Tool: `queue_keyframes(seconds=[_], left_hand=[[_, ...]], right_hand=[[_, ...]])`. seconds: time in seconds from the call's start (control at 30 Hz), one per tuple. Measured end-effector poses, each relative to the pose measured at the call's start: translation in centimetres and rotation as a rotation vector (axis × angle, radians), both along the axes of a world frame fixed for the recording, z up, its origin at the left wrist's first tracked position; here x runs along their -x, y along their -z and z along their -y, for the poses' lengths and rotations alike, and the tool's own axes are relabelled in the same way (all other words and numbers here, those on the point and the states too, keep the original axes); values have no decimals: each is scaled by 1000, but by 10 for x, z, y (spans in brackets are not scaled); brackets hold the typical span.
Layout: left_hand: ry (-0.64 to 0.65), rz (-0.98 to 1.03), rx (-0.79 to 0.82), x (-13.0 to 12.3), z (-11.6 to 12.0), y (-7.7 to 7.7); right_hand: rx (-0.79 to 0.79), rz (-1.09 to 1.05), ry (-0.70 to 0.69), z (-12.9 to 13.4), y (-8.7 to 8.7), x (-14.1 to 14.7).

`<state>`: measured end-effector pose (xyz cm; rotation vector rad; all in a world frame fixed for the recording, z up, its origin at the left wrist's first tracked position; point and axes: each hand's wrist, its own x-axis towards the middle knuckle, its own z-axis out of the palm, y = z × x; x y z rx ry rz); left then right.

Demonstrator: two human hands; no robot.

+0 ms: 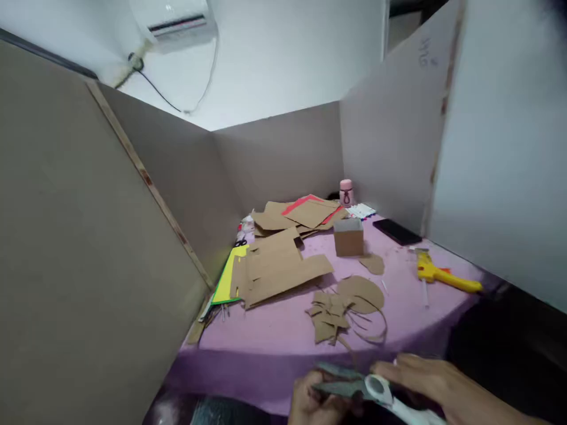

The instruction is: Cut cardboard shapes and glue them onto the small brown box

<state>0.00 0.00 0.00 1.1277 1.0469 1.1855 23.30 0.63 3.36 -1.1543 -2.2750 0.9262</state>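
Note:
At the bottom of the head view, in front of the table edge, my right hand [419,378] grips white-handled scissors [376,386]. Their grey blades are spread apart and point left. My left hand [315,401] is closed right by the blade tips, fingers curled; what they hold is hidden. A thin cardboard strip [348,349] lies at the table edge just beyond the blades. Farther in are a pile of small cardboard scraps [328,316], a rounded cardboard piece [361,293] and a smaller cut piece [372,264].
A small open cardboard box [348,241] stands mid-table. Left lie a folded cardboard sheet [283,274] and a yellow sheet [230,274]. Right are a yellow glue gun [443,276] and a black phone [396,231]. Stacked cardboard [312,212] and a pink bottle [346,193] stand behind.

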Motion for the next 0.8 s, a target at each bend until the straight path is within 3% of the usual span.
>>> queue_keyframes(seconds=[0.17, 0.43, 0.8], left_hand=[[137, 222, 82, -3, -29, 9], [202, 193, 94, -2, -78, 18], [205, 206, 168, -3, -91, 16]], right_hand=[[-6, -147, -35, -15, -8, 15], [1, -202, 18, -47, 10, 21], [88, -250, 12, -68, 23, 26]])
